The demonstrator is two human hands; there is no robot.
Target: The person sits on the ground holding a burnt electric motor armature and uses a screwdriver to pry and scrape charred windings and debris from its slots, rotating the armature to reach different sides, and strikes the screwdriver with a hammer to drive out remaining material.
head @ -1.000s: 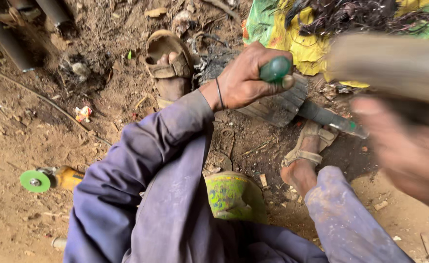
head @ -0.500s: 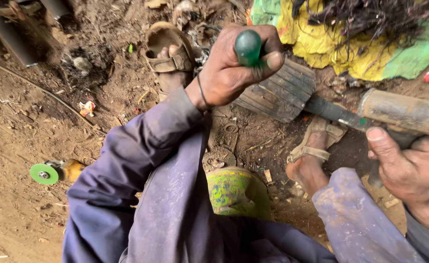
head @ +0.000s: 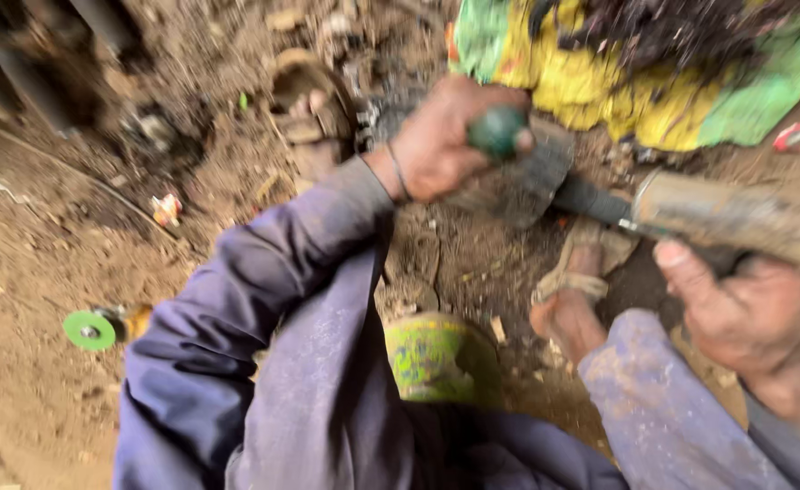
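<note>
Left hand (head: 441, 145) fingers wrapped tight round green round-ended tool handle (head: 498, 132), steadying it upright; right hand (head: 745, 308) fingers curled under dirty wooden-handled tool (head: 736, 218), poised beside it.

**Bare dirt ground, littered**

We sit on brown earth (head: 37, 363). On it we see a green disc (head: 88, 330), a small red-and-white scrap (head: 166, 209), a yellow-green cloth (head: 636, 100), a green-yellow tin (head: 431, 358) and scattered debris.
</note>
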